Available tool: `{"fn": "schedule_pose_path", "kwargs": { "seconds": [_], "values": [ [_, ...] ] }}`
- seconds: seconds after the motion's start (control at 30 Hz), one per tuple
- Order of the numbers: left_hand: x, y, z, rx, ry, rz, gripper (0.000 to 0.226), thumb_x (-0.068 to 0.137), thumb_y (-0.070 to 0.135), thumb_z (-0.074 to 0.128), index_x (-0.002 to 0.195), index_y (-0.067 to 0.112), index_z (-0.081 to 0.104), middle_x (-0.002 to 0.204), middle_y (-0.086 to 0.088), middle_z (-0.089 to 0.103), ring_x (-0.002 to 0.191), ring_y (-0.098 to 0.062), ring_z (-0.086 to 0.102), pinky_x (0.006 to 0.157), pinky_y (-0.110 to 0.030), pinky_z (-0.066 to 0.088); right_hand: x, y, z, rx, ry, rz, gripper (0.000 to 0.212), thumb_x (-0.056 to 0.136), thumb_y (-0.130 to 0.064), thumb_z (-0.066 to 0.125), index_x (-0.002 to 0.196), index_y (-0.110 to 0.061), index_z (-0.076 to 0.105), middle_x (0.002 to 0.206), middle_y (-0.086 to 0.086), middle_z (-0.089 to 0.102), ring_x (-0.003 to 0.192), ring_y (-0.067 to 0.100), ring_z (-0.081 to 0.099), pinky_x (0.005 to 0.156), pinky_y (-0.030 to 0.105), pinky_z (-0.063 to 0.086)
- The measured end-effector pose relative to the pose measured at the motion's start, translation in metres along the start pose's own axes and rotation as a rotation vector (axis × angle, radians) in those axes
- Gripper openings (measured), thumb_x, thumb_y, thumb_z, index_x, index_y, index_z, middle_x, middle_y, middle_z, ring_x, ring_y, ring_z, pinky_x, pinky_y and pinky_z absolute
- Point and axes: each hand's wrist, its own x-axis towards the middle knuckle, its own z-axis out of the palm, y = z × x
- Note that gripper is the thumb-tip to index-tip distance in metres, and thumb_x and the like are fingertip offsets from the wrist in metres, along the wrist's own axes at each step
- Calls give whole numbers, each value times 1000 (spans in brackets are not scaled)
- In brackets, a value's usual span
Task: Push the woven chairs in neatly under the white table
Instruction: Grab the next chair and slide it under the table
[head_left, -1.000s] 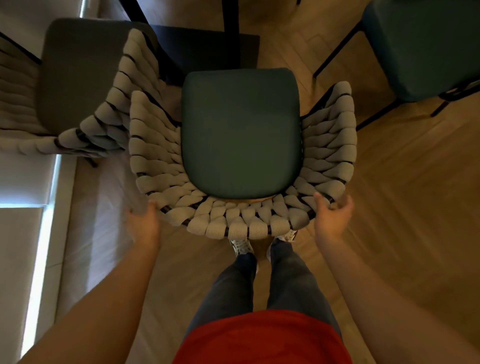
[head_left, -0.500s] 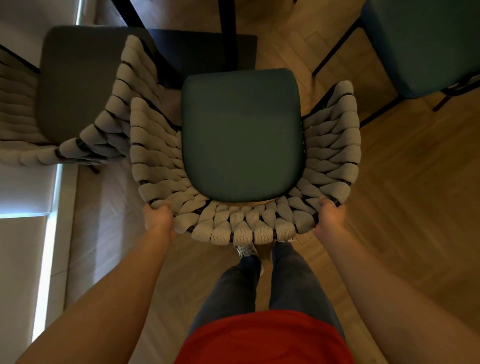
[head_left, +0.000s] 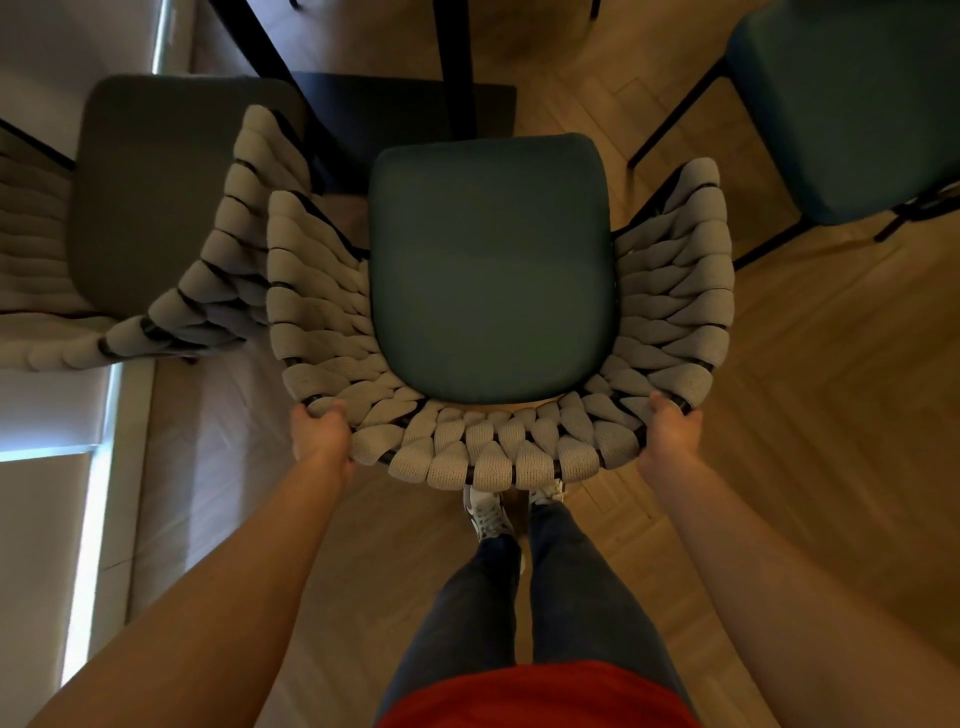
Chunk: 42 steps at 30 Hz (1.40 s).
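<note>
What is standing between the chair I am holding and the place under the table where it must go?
The dark table leg and its flat base stand just ahead of the seat cushion. The neighbouring woven chair crowds the left side. Both hands grip the woven chair back; nothing lies between.

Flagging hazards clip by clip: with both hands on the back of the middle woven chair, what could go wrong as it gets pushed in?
1. The middle chair sits tight against the left chair; their woven arms could catch or drag it along.
2. A dark table leg stands just ahead of the seat; a straight push may hit it.
3. The left hand and right hand grip the back's corners; uneven force could skew the chair.
</note>
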Motion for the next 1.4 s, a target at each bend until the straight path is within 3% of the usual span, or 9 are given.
{"fn": "schedule_pose_path", "kwargs": {
  "seconds": [0.2, 0.5, 0.93, 1.13, 1.23, 1.33, 1.4],
  "values": [
    [14, 22, 12, 8, -23, 18, 44, 95, 24, 57, 137, 25, 45, 126, -7, 59, 109, -31, 61, 90, -56, 53, 12, -12, 17, 0, -2, 5, 46, 97, -12, 55, 140, -14, 39, 131, 13, 55, 108, 30, 59, 89, 46, 52],
    [37, 59, 26, 5, -24, 20, 48, 93, 19, 57, 139, 26, 44, 129, -8, 57, 112, -32, 59, 91, -57, 51, 25, -24, 45, -17, -19, 29, 52, 96, -15, 57, 143, -18, 34, 138, 12, 51, 122, 34, 54, 102, 57, 44],
    [51, 90, 39, 75, -52, 60, 47, 96, 22, 55, 140, 28, 40, 131, -6, 54, 113, -30, 58, 91, -56, 52, 36, -35, 68, -2, 47, 32, 56, 94, -16, 61, 144, -15, 36, 137, 14, 52, 119, 33, 56, 101, 55, 46],
    [43, 91, 37, 101, -68, 57, 46, 96, 25, 55, 140, 28, 40, 132, -5, 54, 113, -30, 58, 90, -56, 53, 28, -37, 63, -42, -1, 25, 54, 96, -17, 58, 144, -16, 33, 137, 12, 51, 119, 33, 56, 99, 56, 47],
    [33, 89, 31, 214, -61, 110, 62, 91, 32, 58, 147, 30, 31, 141, -5, 48, 121, -31, 54, 93, -55, 51, 20, -39, 56, -102, -49, 11, 51, 98, -25, 54, 144, -20, 33, 139, 8, 52, 122, 30, 54, 102, 54, 45],
    [13, 75, 25, 242, -79, 153, 66, 91, 38, 58, 149, 27, 29, 143, -5, 48, 119, -30, 55, 86, -51, 55, 9, -35, 44, -143, -132, 16, 43, 101, -35, 46, 141, -24, 37, 134, 4, 54, 119, 27, 56, 96, 51, 49],
    [-7, 60, 22, 273, -116, 148, 57, 94, 39, 54, 146, 21, 36, 132, -4, 55, 109, -28, 60, 78, -47, 57, 1, -27, 36, -192, -179, 6, 42, 101, -37, 44, 140, -23, 38, 136, 4, 53, 120, 28, 55, 90, 47, 50]
  ]
}}
